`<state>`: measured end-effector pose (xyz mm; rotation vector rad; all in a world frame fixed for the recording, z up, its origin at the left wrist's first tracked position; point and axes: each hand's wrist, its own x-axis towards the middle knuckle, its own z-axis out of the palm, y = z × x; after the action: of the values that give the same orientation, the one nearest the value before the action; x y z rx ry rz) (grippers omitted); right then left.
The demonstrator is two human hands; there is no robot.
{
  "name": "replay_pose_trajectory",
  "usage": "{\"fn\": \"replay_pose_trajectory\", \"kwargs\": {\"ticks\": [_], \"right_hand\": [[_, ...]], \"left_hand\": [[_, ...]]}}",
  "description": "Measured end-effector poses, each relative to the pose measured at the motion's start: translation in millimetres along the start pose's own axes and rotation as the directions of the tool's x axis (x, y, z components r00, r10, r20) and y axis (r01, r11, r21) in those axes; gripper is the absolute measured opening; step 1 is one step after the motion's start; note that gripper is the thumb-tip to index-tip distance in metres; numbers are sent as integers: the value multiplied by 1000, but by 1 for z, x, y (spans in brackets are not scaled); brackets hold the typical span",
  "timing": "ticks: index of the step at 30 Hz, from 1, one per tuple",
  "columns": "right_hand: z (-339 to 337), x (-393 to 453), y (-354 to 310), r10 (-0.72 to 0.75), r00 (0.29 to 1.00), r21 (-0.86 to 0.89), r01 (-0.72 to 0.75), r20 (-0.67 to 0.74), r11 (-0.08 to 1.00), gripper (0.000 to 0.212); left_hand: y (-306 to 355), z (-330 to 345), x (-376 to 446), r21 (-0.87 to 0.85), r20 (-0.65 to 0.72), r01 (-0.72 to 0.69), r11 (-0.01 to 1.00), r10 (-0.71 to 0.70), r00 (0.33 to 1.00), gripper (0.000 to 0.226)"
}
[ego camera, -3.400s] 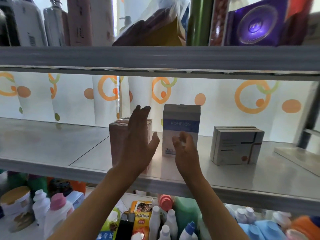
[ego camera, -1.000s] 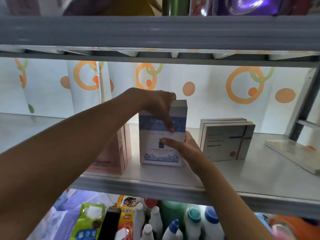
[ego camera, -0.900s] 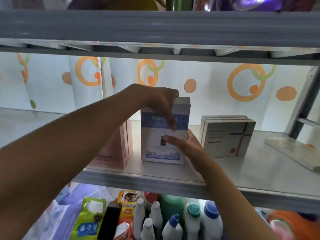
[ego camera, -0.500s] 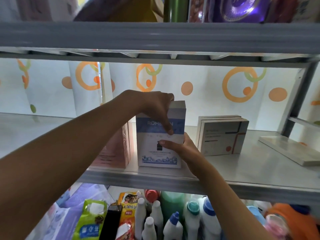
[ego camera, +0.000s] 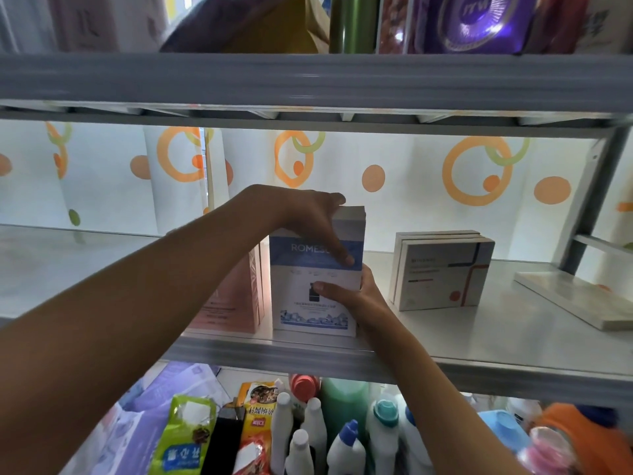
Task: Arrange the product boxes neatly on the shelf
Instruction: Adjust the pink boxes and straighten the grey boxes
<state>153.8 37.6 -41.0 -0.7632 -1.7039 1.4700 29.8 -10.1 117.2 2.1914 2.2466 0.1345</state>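
At about nine o'clock from the middle of the shelf [ego camera: 479,344] I see the pink boxes [ego camera: 236,296] standing upright near the front edge, largely hidden behind my left forearm. My left hand [ego camera: 308,221] reaches over them and grips the top left corner of the blue-and-white ROMESON box [ego camera: 315,303], fingers curled over its top and the thumb pressed on the blue band; I judge that steadies the tall box so it does not tip. The box stands upright just beside the pink boxes, apparently touching them, its face square to the shelf edge. My right hand [ego camera: 356,296] pinches it from three o'clock, thumb on the front and fingers wrapped round the right side, presumably to nudge it flush with its neighbour. Further toward three o'clock, set apart by a gap, stand the white boxes with orange and blue lines [ego camera: 442,269], slightly angled. I reckon they need closing up next. A flat white box [ego camera: 575,299] lies beyond.
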Motion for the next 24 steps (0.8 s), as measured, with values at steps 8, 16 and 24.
{"fn": "replay_pose_trajectory", "kwargs": {"ticks": [8,16,24], "right_hand": [[4,3,0,-8,1000,5,8,15,1000,99],[5,1,-2,-45,999,-95,46,6,994,103],[1,-5,-9,-61,998,-114,62,10,992,120]], "left_hand": [[-1,0,-8,-30,-53,6,1000,-7,999,116],[14,-4,-11,-22,-197,-112,993,105,975,105],[24,-6,-19,39,-326,-210,977,211,921,95]]}}
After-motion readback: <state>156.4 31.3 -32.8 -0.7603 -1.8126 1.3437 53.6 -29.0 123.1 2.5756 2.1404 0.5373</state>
